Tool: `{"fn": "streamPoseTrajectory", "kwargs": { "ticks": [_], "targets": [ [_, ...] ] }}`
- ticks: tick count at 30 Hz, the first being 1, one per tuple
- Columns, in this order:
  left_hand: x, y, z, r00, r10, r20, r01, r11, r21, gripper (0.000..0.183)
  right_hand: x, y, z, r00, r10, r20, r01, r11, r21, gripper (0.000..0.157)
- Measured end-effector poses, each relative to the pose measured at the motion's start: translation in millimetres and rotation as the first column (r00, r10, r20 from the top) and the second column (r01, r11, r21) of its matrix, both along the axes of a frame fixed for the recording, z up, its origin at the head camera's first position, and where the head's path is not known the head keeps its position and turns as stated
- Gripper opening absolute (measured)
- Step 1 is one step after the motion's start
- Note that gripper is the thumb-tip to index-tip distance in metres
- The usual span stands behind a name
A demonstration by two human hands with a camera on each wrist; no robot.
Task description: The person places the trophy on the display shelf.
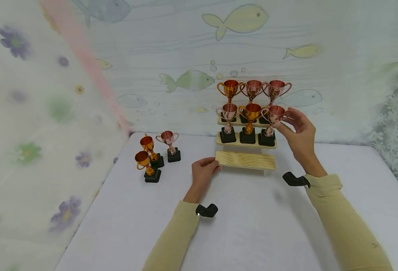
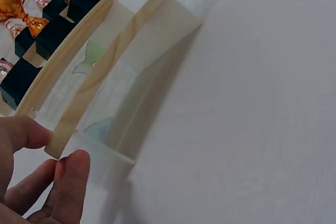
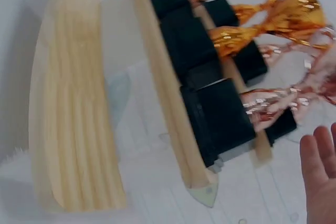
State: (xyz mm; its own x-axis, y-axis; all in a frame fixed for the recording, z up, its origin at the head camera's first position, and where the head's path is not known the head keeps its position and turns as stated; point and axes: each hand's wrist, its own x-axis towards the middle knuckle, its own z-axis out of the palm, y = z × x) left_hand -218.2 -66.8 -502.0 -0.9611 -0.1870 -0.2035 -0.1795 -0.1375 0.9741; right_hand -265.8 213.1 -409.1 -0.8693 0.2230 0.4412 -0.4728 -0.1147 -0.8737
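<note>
Head view: left fingers [image 1: 208,164] pinch bottom shelf [image 1: 245,160]; right fingers [image 1: 297,116] by rose trophy [image 1: 269,130], cannot tell if holding.

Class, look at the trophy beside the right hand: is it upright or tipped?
Upright: in the head view, the trophy stands cup uppermost, its black base on the middle shelf.

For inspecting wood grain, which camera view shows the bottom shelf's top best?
Right wrist: the bottom wooden shelf looks large, its grained top visible. Head shows that top smaller; left wrist shows mainly its front edge.
</note>
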Motion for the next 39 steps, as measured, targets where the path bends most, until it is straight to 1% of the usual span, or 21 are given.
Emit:
{"fn": "streamPoseTrajectory", "kwargs": {
  "ticks": [2,5,7,9,10,12,16,17,19,20,21,23,25,26,28,30,31,33,35,37,39],
  "targets": [
    [2.4,-3.8,3.3,0.997,-0.043,-0.061,0.030,0.980,-0.196,0.021,9.2,3.4,-3.7,0.999,-0.036,0.026,0.038,0.996,-0.081,0.045],
    [8.1,-12.3,7.2,0.979,-0.110,-0.171,0.025,0.900,-0.436,0.022,22.6,7.6,-13.4,0.989,-0.099,0.112,0.119,0.974,-0.193,0.037],
    [15.0,-20.0,11.4,0.953,-0.158,-0.259,0.002,0.857,-0.515,0.022,30.7,10.1,-23.4,0.970,-0.127,0.207,0.168,0.966,-0.195,0.034],
    [24.3,-29.9,16.5,0.908,-0.214,-0.360,-0.029,0.825,-0.565,0.022,38.8,11.8,-35.0,0.937,-0.140,0.322,0.199,0.967,-0.159,0.032],
    [29.1,-36.2,19.1,0.877,-0.252,-0.409,-0.050,0.799,-0.600,0.022,42.8,12.0,-42.1,0.917,-0.144,0.371,0.199,0.974,-0.112,0.032],
    [39.6,-52.4,26.4,0.789,-0.348,-0.506,-0.111,0.729,-0.675,0.025,51.3,10.5,-56.7,0.881,-0.136,0.454,0.153,0.988,0.000,0.036],
    [56.6,-94.4,48.1,0.569,-0.507,-0.648,-0.329,0.582,-0.744,0.034,67.1,0.5,-78.9,0.836,-0.035,0.548,-0.038,0.992,0.120,0.050],
    [59.5,-105.6,54.0,0.516,-0.520,-0.681,-0.387,0.567,-0.727,0.036,70.4,-2.3,-81.6,0.822,0.014,0.569,-0.085,0.992,0.098,0.053],
    [64.2,-127.2,65.2,0.439,-0.498,-0.748,-0.484,0.570,-0.664,0.037,75.8,-7.3,-83.9,0.782,0.120,0.612,-0.155,0.988,0.004,0.058],
    [65.4,-137.5,69.8,0.400,-0.463,-0.791,-0.528,0.589,-0.611,0.036,77.8,-9.0,-84.0,0.756,0.172,0.632,-0.179,0.982,-0.055,0.060],
    [66.8,-147.6,74.1,0.374,-0.417,-0.828,-0.567,0.604,-0.560,0.037,79.4,-10.4,-83.5,0.730,0.215,0.649,-0.192,0.976,-0.107,0.061],
    [69.3,-167.6,80.8,0.353,-0.305,-0.884,-0.627,0.625,-0.466,0.039,81.5,-12.1,-81.9,0.687,0.289,0.667,-0.206,0.957,-0.202,0.064],
    [71.4,-187.1,82.7,0.384,-0.185,-0.904,-0.651,0.640,-0.408,0.047,82.8,-12.6,-79.6,0.661,0.336,0.671,-0.208,0.941,-0.266,0.064],
    [72.1,-196.2,81.4,0.417,-0.129,-0.900,-0.653,0.646,-0.395,0.051,83.0,-12.4,-79.0,0.657,0.349,0.668,-0.203,0.936,-0.289,0.063],
    [74.1,-210.8,75.0,0.546,-0.029,-0.837,-0.604,0.679,-0.417,0.061,83.2,-11.8,-77.6,0.654,0.364,0.663,-0.190,0.927,-0.322,0.064],
    [74.3,-220.1,64.4,0.689,0.045,-0.723,-0.515,0.733,-0.445,0.070,82.7,-10.8,-77.3,0.654,0.372,0.659,-0.172,0.921,-0.349,0.063],
    [73.6,-222.5,58.7,0.751,0.069,-0.657,-0.466,0.760,-0.453,0.074,82.1,-10.4,-77.6,0.653,0.370,0.661,-0.158,0.920,-0.359,0.064],
    [70.5,-223.5,47.6,0.851,0.093,-0.516,-0.364,0.813,-0.454,0.079,81.1,-10.1,-78.3,0.656,0.355,0.666,-0.139,0.924,-0.356,0.066],
    [65.7,-222.1,37.1,0.900,0.085,-0.427,-0.291,0.847,-0.444,0.081,79.8,-10.2,-80.0,0.663,0.327,0.673,-0.127,0.935,-0.330,0.067],
    [60.7,-218.8,27.8,0.922,0.070,-0.381,-0.243,0.870,-0.429,0.082,78.6,-10.4,-82.4,0.675,0.291,0.678,-0.119,0.950,-0.289,0.068],
    [56.3,-214.5,19.4,0.929,0.060,-0.364,-0.221,0.881,-0.419,0.083,78.1,-10.2,-84.7,0.685,0.260,0.681,-0.112,0.961,-0.254,0.069]
  ]
}}
